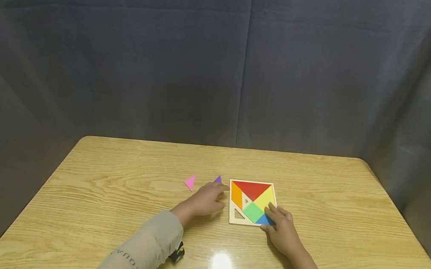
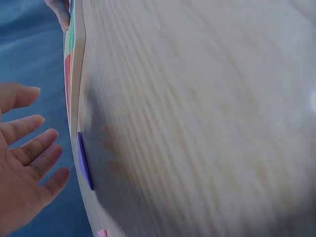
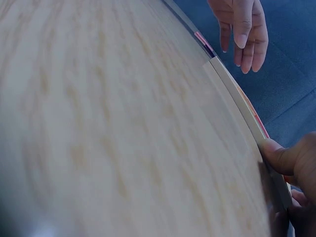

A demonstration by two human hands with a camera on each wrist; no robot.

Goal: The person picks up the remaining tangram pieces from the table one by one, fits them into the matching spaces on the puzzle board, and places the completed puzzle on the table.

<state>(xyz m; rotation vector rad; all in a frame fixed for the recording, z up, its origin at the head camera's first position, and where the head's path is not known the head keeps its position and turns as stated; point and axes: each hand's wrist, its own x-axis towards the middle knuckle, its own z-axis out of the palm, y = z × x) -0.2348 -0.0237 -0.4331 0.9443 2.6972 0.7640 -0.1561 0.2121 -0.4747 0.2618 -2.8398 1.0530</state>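
A square wooden tangram board [image 1: 234, 220] lies on the table. In it sit a red triangle [image 1: 252, 189], a yellow triangle [image 1: 265, 198], an orange parallelogram [image 1: 236, 195], a green square [image 1: 253, 212] and a blue triangle [image 1: 264, 220]. Two spots show bare wood with small triangular holes. My right hand [image 1: 283, 231] holds the board's near right corner, thumb along the front edge. Over the table left of the board, my left hand [image 1: 206, 198] hovers with fingers spread and nothing in it. Partly behind it lies a purple triangle [image 1: 217, 179], plainer in the left wrist view.
A pink triangle [image 1: 190, 182] lies flat on the wood-grain table [image 1: 127, 174], farther left than the purple one. Dark grey curtains [image 1: 167, 74] hang behind the table and at both sides. Light glares off the table's near part.
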